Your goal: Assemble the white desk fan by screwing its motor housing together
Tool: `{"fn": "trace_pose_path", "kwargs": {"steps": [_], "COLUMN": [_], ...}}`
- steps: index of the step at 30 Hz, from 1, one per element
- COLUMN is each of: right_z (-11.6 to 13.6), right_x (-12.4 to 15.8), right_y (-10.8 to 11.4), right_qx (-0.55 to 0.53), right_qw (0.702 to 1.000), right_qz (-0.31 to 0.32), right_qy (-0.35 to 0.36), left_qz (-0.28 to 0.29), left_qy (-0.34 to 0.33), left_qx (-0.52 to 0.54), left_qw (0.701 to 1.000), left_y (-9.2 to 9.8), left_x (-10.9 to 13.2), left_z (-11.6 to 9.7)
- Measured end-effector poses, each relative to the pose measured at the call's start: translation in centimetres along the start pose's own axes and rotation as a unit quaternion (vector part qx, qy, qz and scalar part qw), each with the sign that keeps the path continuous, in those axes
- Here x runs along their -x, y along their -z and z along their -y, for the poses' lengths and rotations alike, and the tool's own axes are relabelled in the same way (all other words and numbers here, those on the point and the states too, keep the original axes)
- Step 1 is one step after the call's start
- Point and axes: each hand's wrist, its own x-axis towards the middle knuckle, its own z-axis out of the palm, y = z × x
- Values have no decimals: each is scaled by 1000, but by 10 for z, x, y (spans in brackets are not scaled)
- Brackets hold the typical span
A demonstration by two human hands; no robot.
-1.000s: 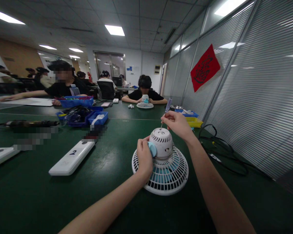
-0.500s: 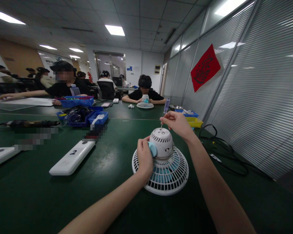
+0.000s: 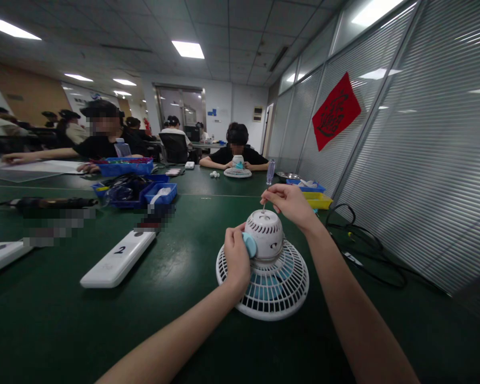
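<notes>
A white fan head (image 3: pixel 264 230) lies grille down on the green table, its motor housing on top and light blue blades showing through the grille (image 3: pixel 292 301). My left hand (image 3: pixel 237 256) is closed round the housing's left side, by a light blue round knob (image 3: pixel 249 245). My right hand (image 3: pixel 286 201) pinches the shaft of a screwdriver (image 3: pixel 270 173) with a clear purple handle. The screwdriver stands nearly upright, its tip at the top of the housing. Whether the tip sits in a screw is too small to tell.
Left of the fan lies a white power bank marked 2 (image 3: pixel 120 258). Blue bins (image 3: pixel 162 193) with cables stand beyond it, near an electric screwdriver (image 3: pixel 54 203). A yellow bin (image 3: pixel 319 200) and black cable (image 3: pixel 378 245) are at right. A co-worker (image 3: pixel 237 146) sits opposite with another fan.
The screwdriver's handle has tipped slightly left and is more upright, and my right fingers have shifted a little on the shaft. My left hand and the fan stay in place.
</notes>
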Motion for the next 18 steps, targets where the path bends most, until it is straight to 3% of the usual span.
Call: {"fn": "trace_pose_path", "kwargs": {"steps": [18], "right_z": [3], "right_x": [3], "right_y": [-1], "right_qx": [83], "right_qw": [996], "right_qz": [-6], "right_qy": [35], "left_qz": [-3], "left_qy": [3], "left_qx": [2], "left_qw": [1000], "left_y": [0], "left_x": [1], "left_z": [0]}}
